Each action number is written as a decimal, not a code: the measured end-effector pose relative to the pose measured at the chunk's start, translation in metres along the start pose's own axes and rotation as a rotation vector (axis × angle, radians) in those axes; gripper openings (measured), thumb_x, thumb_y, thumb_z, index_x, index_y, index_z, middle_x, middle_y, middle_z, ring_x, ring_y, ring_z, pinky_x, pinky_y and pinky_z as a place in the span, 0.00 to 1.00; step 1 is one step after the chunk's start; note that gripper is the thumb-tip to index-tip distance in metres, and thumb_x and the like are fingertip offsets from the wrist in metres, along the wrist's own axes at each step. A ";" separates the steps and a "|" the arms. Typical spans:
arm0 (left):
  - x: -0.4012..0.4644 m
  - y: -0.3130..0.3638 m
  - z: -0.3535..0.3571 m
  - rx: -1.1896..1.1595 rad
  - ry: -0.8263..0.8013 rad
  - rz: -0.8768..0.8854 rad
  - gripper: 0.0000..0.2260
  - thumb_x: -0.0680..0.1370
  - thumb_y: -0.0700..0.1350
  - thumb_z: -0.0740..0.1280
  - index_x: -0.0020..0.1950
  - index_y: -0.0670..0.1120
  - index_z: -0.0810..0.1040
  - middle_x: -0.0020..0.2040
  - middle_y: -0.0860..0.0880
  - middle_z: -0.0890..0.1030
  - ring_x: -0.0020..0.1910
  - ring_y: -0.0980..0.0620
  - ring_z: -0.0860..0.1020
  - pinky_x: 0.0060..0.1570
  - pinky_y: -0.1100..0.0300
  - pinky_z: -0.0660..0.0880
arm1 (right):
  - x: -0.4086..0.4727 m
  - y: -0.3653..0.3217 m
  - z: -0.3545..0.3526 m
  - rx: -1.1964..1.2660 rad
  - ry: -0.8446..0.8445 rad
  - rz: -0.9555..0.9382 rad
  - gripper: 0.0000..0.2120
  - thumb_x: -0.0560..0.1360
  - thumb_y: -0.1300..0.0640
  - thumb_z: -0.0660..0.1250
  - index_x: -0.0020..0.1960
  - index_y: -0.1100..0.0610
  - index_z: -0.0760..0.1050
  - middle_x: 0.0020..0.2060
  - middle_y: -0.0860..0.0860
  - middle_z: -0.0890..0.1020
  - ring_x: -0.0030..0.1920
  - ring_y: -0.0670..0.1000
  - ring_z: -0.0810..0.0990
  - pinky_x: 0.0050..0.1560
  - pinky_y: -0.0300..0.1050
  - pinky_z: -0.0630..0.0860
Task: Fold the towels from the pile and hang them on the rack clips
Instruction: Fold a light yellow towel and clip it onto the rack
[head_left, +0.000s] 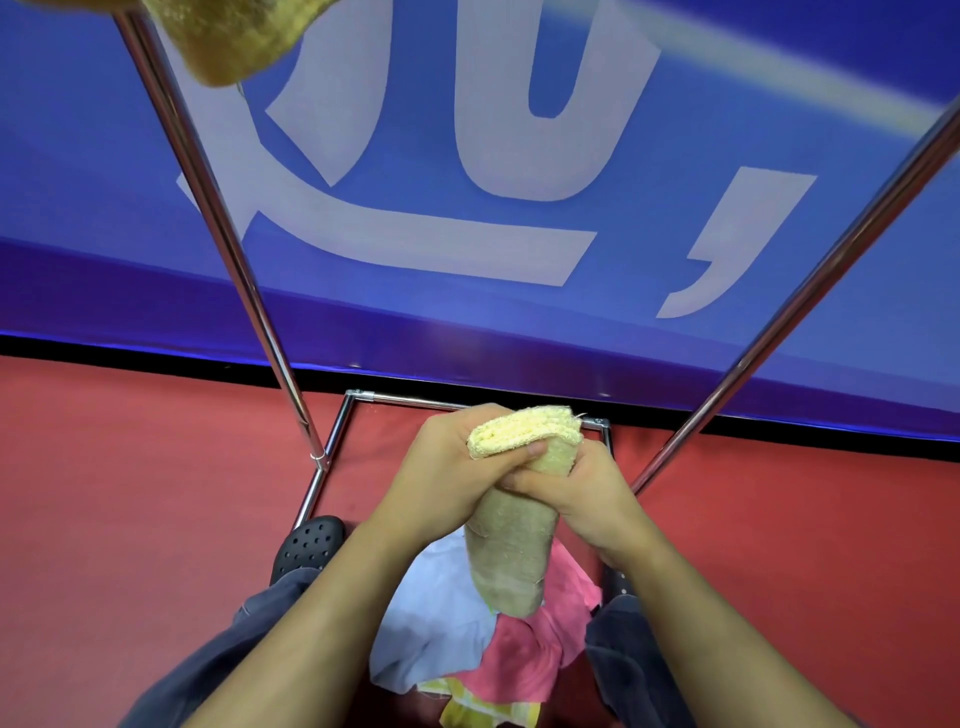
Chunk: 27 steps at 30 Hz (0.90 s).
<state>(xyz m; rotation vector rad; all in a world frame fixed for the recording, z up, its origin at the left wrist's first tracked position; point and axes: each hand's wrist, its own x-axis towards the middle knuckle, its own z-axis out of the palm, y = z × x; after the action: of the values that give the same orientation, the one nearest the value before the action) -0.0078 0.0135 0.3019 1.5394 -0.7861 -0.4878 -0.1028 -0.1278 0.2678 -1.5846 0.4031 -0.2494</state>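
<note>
A folded yellow towel (514, 514) hangs lengthwise between my hands in front of me. My left hand (447, 478) grips its upper folded end, thumb across the top. My right hand (576, 493) holds the same towel from the right, fingers curled round its middle. Below, on the red floor between my legs, lies the pile of towels (467, 639): light blue, pink and a yellow striped one. Another yellow towel (239, 36) hangs at the top left of the view, from the rack's upper part, which is out of frame. No clips are visible.
Two chrome rack poles slant down, the left pole (223, 239) and the right pole (795, 306), to a chrome base frame (343, 421) on the red carpet. A blue banner wall (467, 156) stands behind. My black shoe (309, 543) is beside the base.
</note>
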 end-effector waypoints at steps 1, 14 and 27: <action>0.001 0.004 -0.001 0.000 0.001 0.008 0.05 0.75 0.39 0.76 0.45 0.50 0.85 0.39 0.58 0.85 0.39 0.63 0.80 0.42 0.70 0.74 | 0.000 0.001 0.002 0.010 0.001 0.008 0.11 0.69 0.66 0.79 0.50 0.57 0.86 0.48 0.55 0.88 0.50 0.52 0.87 0.53 0.49 0.82; 0.011 0.065 -0.029 -0.041 0.178 0.176 0.05 0.74 0.41 0.77 0.43 0.49 0.84 0.37 0.55 0.83 0.37 0.61 0.78 0.41 0.68 0.74 | -0.009 0.028 0.030 0.017 -0.017 0.213 0.11 0.66 0.65 0.81 0.47 0.62 0.86 0.45 0.56 0.88 0.47 0.54 0.88 0.50 0.49 0.83; 0.010 0.090 -0.043 -0.166 0.259 0.206 0.04 0.75 0.42 0.77 0.48 0.44 0.86 0.44 0.49 0.86 0.43 0.54 0.82 0.48 0.54 0.79 | -0.017 0.032 0.035 -0.079 -0.090 0.261 0.16 0.67 0.64 0.82 0.53 0.61 0.84 0.49 0.54 0.88 0.51 0.52 0.87 0.53 0.48 0.83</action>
<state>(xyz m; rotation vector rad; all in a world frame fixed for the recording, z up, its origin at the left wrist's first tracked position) 0.0116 0.0370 0.3968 1.3194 -0.6759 -0.1914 -0.1075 -0.0901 0.2349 -1.5944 0.5491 0.0384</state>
